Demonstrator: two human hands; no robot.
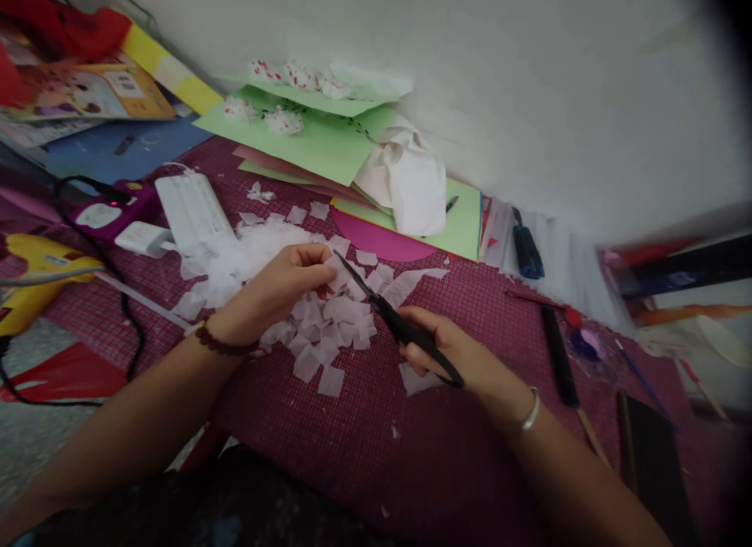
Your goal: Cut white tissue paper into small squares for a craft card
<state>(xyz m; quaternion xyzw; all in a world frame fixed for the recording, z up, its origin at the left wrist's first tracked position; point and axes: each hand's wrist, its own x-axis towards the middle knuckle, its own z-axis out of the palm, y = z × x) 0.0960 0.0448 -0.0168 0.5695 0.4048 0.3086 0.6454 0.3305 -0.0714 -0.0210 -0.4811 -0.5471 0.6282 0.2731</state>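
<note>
My right hand grips black scissors, whose blades point up and left toward my left hand. My left hand pinches a small piece of white tissue paper right at the blade tips. Below both hands lies a heap of cut white paper squares on the maroon checked cloth. A dark bead bracelet circles my left wrist, and a silver bangle circles my right.
Green paper sheets with crumpled white tissue and a pink paper disc lie by the wall. A yellow glue gun, cables and white adapters sit left. Paintbrushes and a dark phone lie right.
</note>
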